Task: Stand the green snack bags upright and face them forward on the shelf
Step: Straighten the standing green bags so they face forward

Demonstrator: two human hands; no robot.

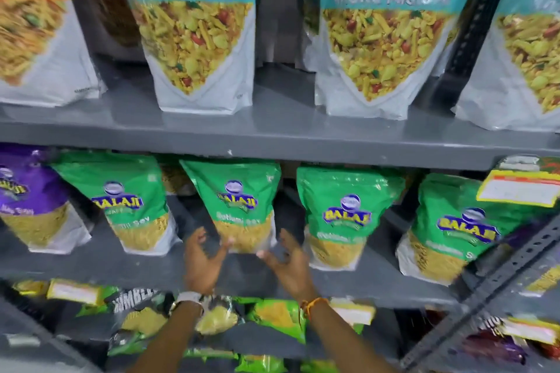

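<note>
Framing the centre bag [242,206] with left hand [202,260] and right hand [288,266], grips open; four green bags upright, far-right one [454,230] tilted.

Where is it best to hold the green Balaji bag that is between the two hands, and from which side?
Probably the lower side edges of the green Balaji bag, from the front, left hand and right hand on opposite sides. It stands on its flat base, leaning slightly; both hands are open beside the base.
</note>
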